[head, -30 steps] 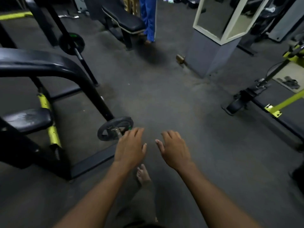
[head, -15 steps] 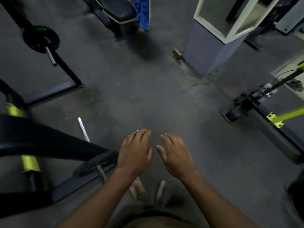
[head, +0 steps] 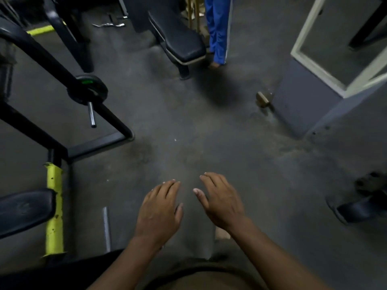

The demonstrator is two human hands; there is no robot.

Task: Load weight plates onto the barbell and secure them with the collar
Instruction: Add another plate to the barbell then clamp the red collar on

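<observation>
Far left: a black machine frame with a yellow post and a padded seat. Upper left: a small weight plate with a green label sits on a steel bar end, whose bare tip projects toward the viewer; no collar can be made out on it. Lower left: a thin steel bar lies low near the floor. Centre: left hand and right hand, both open, palms down, fingers spread, holding nothing, well apart from the plate. Upper centre: a bench and a bystander's blue trousers. Right: a mirrored pillar. Risks, as judged: the uncollared plate could slide off its sleeve; the low bar lies near bare feet, a tripping hazard in dim light.
</observation>
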